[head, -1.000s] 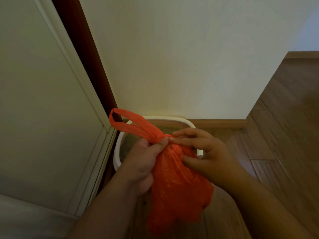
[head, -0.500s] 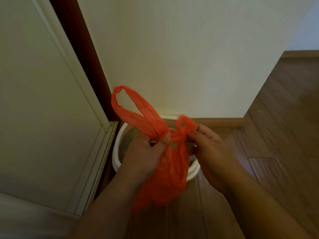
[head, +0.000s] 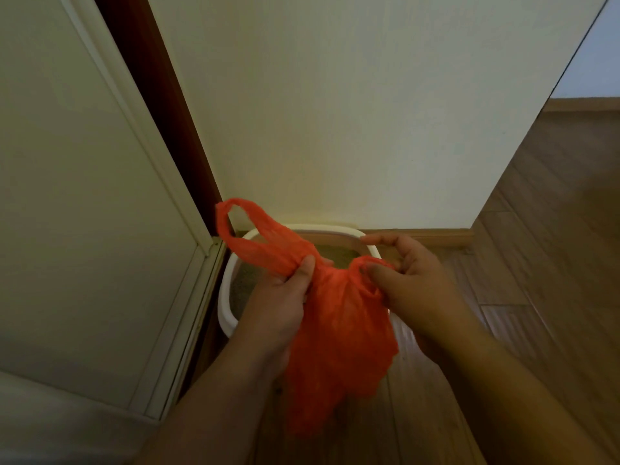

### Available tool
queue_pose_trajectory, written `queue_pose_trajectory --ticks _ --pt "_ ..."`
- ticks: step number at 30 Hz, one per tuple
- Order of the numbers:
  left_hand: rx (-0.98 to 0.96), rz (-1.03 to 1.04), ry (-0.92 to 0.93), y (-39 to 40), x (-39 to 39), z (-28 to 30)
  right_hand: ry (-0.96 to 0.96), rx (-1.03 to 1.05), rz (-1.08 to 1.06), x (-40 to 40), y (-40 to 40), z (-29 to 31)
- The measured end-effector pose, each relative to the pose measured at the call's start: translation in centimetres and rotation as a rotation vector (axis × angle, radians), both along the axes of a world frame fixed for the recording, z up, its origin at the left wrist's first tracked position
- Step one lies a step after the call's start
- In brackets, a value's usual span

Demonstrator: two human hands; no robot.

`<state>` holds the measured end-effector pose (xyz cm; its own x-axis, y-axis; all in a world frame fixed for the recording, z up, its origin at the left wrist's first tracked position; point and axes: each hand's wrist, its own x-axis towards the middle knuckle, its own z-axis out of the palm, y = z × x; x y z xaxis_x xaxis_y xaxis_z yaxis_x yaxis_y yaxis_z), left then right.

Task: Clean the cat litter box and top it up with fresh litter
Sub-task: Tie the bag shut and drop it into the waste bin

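Note:
An orange plastic bag (head: pixel 339 344) hangs in front of me, bunched at its neck. My left hand (head: pixel 285 303) pinches the left handle loop, which sticks up and to the left. My right hand (head: pixel 412 283) grips the right handle, pulled out to the right. Behind the bag on the floor sits the white litter box (head: pixel 228 297) with tan litter (head: pixel 335 255) in it, tucked into the corner against the wall. The bag and my hands hide most of the box.
A cream wall (head: pixel 335 112) rises behind the box. A white panelled door (head: pixel 84 196) with a dark wood frame stands to the left. Wooden floor (head: pixel 536 263) stretches out to the right, with a baseboard along the wall.
My hands have moved apart, drawing the two bag handles sideways. The right handle now stretches further right and the bag neck has tightened.

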<state>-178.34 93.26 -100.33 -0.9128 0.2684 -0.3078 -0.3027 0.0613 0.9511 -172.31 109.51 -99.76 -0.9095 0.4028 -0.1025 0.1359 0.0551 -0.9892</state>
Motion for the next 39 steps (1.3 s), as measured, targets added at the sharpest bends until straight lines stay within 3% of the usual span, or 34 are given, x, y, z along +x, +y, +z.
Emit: queue_pose_trajectory --ticks 5,9,11,13,17,19,23,28,32,36,39 --pt "0.241 0.064 -0.162 -0.6 -0.7 0.2 -0.025 -0.095 -0.127 0.1 1.7 0.5" --pt "0.463 0.147 -0.329 0.0 0.1 1.0 0.029 -0.534 -0.029 0.3 1.4 1.0" --pt "0.537 0.174 -0.369 0.1 0.0 1.2 0.025 -0.638 0.003 0.3 1.2 1.2" --pt "0.496 0.155 -0.349 0.1 -0.2 1.0 -0.031 -0.536 0.045 0.1 0.7 1.0" --pt "0.146 0.023 -0.143 0.4 -0.2 0.2 -0.079 -0.335 -0.074 -0.4 0.2 0.1" --pt "0.083 -0.025 -0.126 0.2 -0.3 0.0 -0.094 -0.275 -0.102 -0.4 0.5 0.2" --pt "0.099 -0.057 -0.187 -0.6 -1.0 0.2 -0.114 -0.235 -0.114 0.1 1.7 1.0" --pt "0.026 0.012 -0.118 -2.0 -2.8 -0.7 -0.103 -0.267 -0.197 0.6 3.4 1.5" --pt "0.017 -0.075 -0.036 -1.2 -1.3 -1.0 0.025 -0.283 -0.247 0.3 2.9 1.3" --pt "0.079 -0.124 0.017 -0.4 0.0 -0.5 0.175 -0.339 -0.168 0.0 1.9 1.2" --pt "0.179 -0.032 -0.014 0.1 -0.2 -0.4 0.232 -0.241 -0.063 0.1 1.3 0.7"
